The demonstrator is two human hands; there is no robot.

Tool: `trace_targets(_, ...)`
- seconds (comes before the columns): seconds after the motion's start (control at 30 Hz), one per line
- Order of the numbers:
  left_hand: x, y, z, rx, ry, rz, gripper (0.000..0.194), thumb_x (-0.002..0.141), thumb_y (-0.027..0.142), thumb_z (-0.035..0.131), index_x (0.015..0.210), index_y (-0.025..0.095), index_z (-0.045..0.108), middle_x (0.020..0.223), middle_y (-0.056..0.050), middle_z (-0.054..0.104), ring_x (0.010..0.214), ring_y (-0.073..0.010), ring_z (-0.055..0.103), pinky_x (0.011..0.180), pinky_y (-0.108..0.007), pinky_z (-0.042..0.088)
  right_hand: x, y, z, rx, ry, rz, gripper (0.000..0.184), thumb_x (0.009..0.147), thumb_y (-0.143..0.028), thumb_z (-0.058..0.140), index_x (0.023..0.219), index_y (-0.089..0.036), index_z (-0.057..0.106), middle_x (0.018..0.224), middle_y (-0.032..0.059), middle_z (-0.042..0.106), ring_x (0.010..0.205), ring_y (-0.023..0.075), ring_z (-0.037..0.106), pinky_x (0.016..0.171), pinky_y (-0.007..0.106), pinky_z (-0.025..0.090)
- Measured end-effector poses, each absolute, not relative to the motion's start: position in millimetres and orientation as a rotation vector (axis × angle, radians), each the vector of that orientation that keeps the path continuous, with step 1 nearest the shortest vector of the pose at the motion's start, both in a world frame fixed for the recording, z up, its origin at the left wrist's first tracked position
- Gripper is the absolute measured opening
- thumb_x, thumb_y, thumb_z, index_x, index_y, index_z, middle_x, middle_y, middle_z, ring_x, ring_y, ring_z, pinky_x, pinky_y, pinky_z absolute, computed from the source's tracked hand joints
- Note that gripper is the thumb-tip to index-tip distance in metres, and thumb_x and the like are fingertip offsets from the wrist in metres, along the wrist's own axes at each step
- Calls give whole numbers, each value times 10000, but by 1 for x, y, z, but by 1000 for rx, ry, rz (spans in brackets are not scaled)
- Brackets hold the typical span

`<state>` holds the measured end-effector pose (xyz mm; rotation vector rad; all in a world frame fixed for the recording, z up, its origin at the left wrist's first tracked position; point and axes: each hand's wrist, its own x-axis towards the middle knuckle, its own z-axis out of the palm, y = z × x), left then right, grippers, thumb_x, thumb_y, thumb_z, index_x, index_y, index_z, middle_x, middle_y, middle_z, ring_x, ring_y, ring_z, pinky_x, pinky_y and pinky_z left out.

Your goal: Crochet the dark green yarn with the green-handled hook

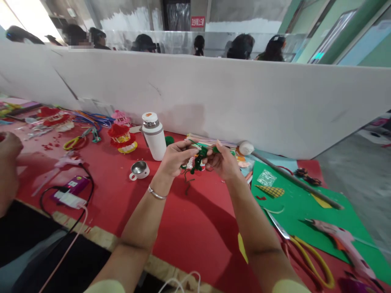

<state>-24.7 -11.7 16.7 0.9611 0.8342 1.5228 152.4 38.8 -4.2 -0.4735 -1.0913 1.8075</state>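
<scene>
Over the red table, a bunch of dark green fuzzy pipe cleaners is held between my two hands. My left hand is closed, its thumb and fingers pinching the left side. On the right side, my right hand grips it with bent fingers. Dark strands hang down below, and a shiny pinkish-white bit shows beside the green; its kind is unclear. Fingers hide part of the bunch. A white thermos bottle stands upright left of my hands, with a small metal-lined cup near it.
Right: a green sheet with a pink glue gun, yellow-handled scissors and a long rod. Left: red fuzzy ornament, pliers, purple power box with cables, another person's hand. A white partition stands behind.
</scene>
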Motion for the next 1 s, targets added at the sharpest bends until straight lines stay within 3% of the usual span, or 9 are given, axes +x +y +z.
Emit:
trace_targets(0.3, -24, -14, 19, 960, 863, 1493, 545, 546, 147, 964, 1074, 129, 833, 740, -21, 740, 499, -42, 522, 418, -167, 313, 162, 41, -2, -477, -1249, 1807, 490, 801, -657, 786, 761, -185, 663, 589, -1, 668, 484, 154, 665, 432, 246, 545)
trace_targets(0.5, -26, -14, 17, 1089, 900, 1452, 525, 574, 145, 914, 1092, 118, 827, 743, -26, 754, 542, -71, 559, 480, -193, 401, 177, 47, -3, -579, -1451, 1818, 427, 805, -560, 769, 748, -140, 718, 608, 71, 740, 491, 163, 702, 394, 195, 463)
trace_targets(0.7, -28, -10, 10, 1306, 1042, 1476, 464, 643, 159, 853, 1106, 135, 829, 792, -30, 764, 611, -95, 590, 521, -203, 424, 185, 47, -6, -584, -1561, 1611, 359, 855, -488, 761, 874, -132, 801, 798, 84, 794, 652, 211, 786, 595, 299, 643)
trace_targets(0.83, -28, -9, 5, 1459, 1117, 1479, 334, 686, 161, 802, 1017, 140, 844, 803, -35, 759, 638, -107, 599, 557, -216, 445, 191, 44, -1, -589, -1724, 1506, 374, 918, -507, 714, 850, -147, 789, 798, 84, 794, 715, 226, 801, 635, 311, 650)
trace_targets(1.0, -22, -10, 5, 1534, 1224, 1512, 346, 677, 152, 780, 1016, 146, 846, 810, -24, 751, 658, -116, 613, 600, -229, 470, 194, 34, 11, -630, -1939, 1233, 412, 1014, -512, 587, 853, -171, 754, 838, 68, 791, 738, 191, 771, 684, 306, 632)
